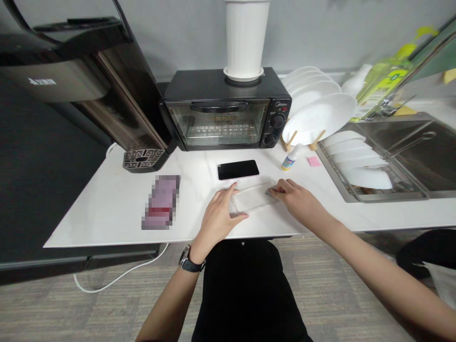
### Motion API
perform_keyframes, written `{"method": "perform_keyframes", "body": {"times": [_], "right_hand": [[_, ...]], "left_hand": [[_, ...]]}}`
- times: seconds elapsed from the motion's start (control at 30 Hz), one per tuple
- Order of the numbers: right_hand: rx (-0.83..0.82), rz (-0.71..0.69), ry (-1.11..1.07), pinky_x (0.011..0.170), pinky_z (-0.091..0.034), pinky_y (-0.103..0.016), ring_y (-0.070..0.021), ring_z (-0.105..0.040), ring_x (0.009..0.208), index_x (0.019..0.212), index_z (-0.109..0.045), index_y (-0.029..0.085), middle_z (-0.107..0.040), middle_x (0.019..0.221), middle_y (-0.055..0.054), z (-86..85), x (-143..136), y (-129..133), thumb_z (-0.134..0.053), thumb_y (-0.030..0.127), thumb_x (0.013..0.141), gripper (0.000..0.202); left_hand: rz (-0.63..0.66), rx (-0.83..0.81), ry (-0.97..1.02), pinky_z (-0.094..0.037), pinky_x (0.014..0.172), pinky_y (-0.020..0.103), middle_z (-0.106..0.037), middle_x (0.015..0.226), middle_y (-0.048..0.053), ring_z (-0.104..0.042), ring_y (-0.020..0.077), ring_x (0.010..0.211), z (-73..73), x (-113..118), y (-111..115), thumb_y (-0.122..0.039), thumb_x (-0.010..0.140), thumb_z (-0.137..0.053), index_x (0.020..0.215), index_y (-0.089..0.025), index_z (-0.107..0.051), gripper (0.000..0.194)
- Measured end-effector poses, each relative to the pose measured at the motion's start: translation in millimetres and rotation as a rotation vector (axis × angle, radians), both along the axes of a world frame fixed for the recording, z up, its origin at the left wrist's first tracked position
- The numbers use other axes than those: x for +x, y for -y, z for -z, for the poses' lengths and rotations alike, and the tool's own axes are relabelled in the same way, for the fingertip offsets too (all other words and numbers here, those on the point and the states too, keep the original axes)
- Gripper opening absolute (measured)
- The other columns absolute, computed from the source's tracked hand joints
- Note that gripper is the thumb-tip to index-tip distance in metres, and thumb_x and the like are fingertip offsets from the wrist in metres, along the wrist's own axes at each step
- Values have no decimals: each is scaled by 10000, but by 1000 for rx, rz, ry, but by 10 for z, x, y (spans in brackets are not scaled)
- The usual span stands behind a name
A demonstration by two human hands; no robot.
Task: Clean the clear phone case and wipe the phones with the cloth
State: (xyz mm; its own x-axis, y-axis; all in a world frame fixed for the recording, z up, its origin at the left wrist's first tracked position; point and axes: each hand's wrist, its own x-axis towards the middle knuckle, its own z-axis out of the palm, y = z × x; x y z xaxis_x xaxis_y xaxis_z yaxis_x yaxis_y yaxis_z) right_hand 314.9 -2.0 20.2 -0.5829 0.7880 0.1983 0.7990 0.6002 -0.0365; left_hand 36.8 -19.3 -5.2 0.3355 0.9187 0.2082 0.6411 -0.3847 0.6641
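A clear phone case [252, 198] lies on the white countertop [107, 209] in front of me. Around its left end, the thumb and fingers of my left hand [219, 213] grip the edges. My right hand [292, 194] pinches a small greyish piece, seemingly cloth [270, 191], against the case's right end; most of that piece is hidden by the fingers. Just behind the case a phone [238, 169] rests with its dark screen up. A small white bottle with a blue and yellow label [289, 160] stands behind my right hand, near a pink sticky note [314, 161].
At the back is a toaster oven [221, 121] with a white pot [247, 38] on top. A drinks machine [117, 95] stands left, a pixelated purple item [162, 202] before it. White plates [320, 114] and a sink [413, 194] with stacked bowls [359, 159] are at right.
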Motion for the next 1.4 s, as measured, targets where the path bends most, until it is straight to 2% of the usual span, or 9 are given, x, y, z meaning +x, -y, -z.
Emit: {"method": "perform_keyframes", "body": {"times": [0.13,0.33,0.5,0.6,0.7,0.87,1.03,1.2,1.4], "right_hand": [[52,91,16,799,-557,-428,-307,-603,938,1115,-743,152,-645,1046,-163,120,-261,-35,-489,31,973,315],[-146,-200,-253,932,-550,-384,-249,-613,1074,1203,-719,190,-647,1213,-110,189,-850,-12,-515,53,994,323],[-202,-290,-194,791,-530,-357,-233,-619,922,1174,-767,220,-647,1010,-74,62,-536,21,-515,149,1054,288],[-74,-175,-40,795,-528,-379,-259,-614,919,1198,-774,208,-634,997,-98,33,-204,3,-520,110,1029,321],[47,47,64,796,-529,-398,-286,-599,922,1184,-770,169,-627,1010,-137,65,-57,-36,-495,35,976,370],[-13,198,6,881,-527,-411,-300,-581,994,1202,-719,76,-620,1104,-176,166,-450,-78,-488,16,952,346],[-182,-93,-278,908,-519,-376,-242,-574,994,1199,-735,153,-604,1090,-100,219,-893,11,-541,61,968,316],[-246,-217,-316,823,-503,-328,-210,-573,935,1182,-785,227,-601,988,-65,142,-584,97,-541,72,1012,335],[-58,51,-36,826,-502,-346,-246,-576,932,1271,-770,228,-603,1008,-103,79,-24,-2,-493,13,979,456]], "left_hand": [[21,9,-8,-449,1182,538,-655,1451,45,-588,316,1346,0,7,-44,-311,812,-895,1638,-360,-290,1025],[14,13,-7,-462,1177,507,-654,1466,56,-597,300,1351,22,0,-50,-309,808,-897,1640,-339,-303,1023],[14,17,-12,-464,1165,518,-656,1459,53,-577,312,1363,12,2,-37,-352,808,-899,1640,-341,-296,1028],[18,12,-29,-440,1178,516,-658,1463,48,-557,313,1375,-19,11,-37,-343,821,-889,1628,-332,-321,987],[21,12,-37,-426,1184,508,-659,1463,41,-556,305,1373,-30,14,-43,-331,814,-896,1616,-327,-341,975],[16,24,-33,-415,1196,493,-657,1471,29,-568,292,1380,3,9,-58,-321,797,-909,1611,-334,-349,988],[21,12,-10,-416,1199,474,-654,1478,29,-580,279,1373,11,-3,-69,-285,784,-917,1622,-346,-336,1022],[26,0,-36,-409,1195,480,-654,1475,17,-561,287,1381,-21,5,-63,-321,775,-928,1633,-356,-308,1060],[28,12,-61,-371,1224,491,-656,1480,9,-541,287,1401,-22,18,-61,-321,797,-911,1617,-343,-339,999]]}}
